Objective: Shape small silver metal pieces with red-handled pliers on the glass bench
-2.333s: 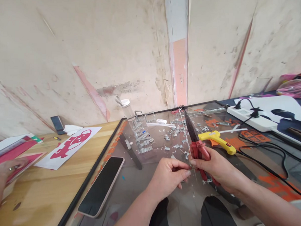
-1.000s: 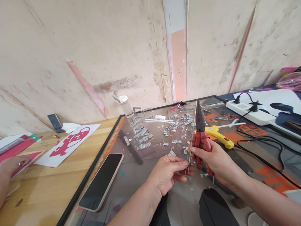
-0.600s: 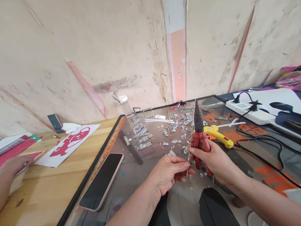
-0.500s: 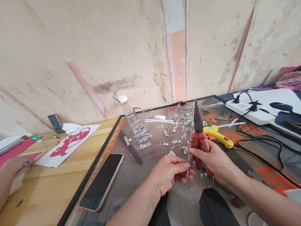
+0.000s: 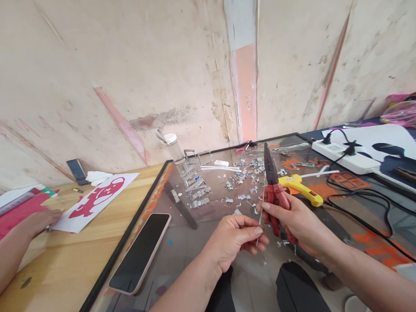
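Observation:
My left hand (image 5: 237, 239) pinches the lower end of a thin wire (image 5: 261, 212) between thumb and fingers. My right hand (image 5: 288, 215) is closed around the red handles of a pair of pliers (image 5: 270, 169), whose dark jaws point up. The wire stands nearly upright along the left side of the pliers, and my right thumb and fingertips touch it. Behind the hands, many small metal pieces (image 5: 248, 171) lie scattered on the glass tabletop (image 5: 208, 233). Just right of the pliers rests a yellow glue gun (image 5: 302, 189).
A phone (image 5: 141, 251) lies at the left of the glass, near a metal strip (image 5: 184, 210) and a clear bottle (image 5: 174, 148). On the right are a white power strip (image 5: 346, 156) and black cables. Another person's hand (image 5: 44, 221) is beside paper with a red figure (image 5: 99, 197).
The pliers have tilted and shifted slightly, and the wire's upper part now sits lower. At the left, the other person's hand has moved right, to the edge of the paper.

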Available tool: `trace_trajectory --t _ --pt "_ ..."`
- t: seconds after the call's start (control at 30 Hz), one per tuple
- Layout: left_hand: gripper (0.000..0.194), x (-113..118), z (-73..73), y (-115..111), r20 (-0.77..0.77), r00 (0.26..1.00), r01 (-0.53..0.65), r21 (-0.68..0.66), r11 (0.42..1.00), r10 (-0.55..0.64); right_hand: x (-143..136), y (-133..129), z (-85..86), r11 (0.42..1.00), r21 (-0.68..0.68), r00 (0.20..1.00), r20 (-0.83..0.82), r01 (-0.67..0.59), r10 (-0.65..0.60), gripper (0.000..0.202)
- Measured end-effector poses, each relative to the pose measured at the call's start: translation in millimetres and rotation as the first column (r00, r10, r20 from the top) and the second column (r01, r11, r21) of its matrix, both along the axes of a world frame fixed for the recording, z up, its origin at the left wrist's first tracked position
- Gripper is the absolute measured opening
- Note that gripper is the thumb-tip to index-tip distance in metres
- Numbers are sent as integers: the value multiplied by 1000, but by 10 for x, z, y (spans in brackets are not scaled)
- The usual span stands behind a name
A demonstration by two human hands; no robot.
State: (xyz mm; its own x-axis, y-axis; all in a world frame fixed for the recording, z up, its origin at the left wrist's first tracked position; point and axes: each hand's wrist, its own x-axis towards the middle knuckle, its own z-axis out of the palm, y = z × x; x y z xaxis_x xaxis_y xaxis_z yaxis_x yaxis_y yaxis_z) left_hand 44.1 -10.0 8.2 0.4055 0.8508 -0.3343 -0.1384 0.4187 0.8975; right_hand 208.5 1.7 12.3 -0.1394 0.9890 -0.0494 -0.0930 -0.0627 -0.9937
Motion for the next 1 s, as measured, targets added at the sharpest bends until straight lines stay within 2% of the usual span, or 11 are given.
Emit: trace_trajectory --t 0.1,0.17,0.27,0.33,0.4,0.5,0.6,0.7,0.87,1.0 --pt "28 -67 76 7 -5 999 -41 46 998 42 120 42 44 999 15 999 23 -40 40 34" --pt "28 -122 118 25 11 997 -76 68 995 75 234 85 68 998 52 984 175 -40 30 38" --pt "28 -196 144 66 37 992 -119 79 990 116 392 142 80 975 211 895 445 -68 -34 35" --pt "28 -231 136 97 53 989 -141 70 988 138 456 161 75 965 256 813 572 -55 -105 34" --pt "27 -255 119 123 62 987 -155 67 986 151 485 162 70 953 286 745 657 -100 -119 34" --pt "24 -281 98 149 61 984 -171 78 982 167 502 152 68 927 297 678 732 -228 -68 32" --pt "24 -296 100 154 56 984 -173 97 980 168 526 148 62 916 236 589 808 -324 -1 27" --pt "24 -305 114 150 39 985 -169 112 979 166 560 150 41 916 218 537 844 -336 -4 22" --pt "25 -317 130 157 16 986 -164 120 979 163 595 140 32 900 240 512 859 -364 -22 16" --pt "25 -321 133 165 12 986 -165 129 978 165 625 125 65 867 222 420 907 -447 -16 19"
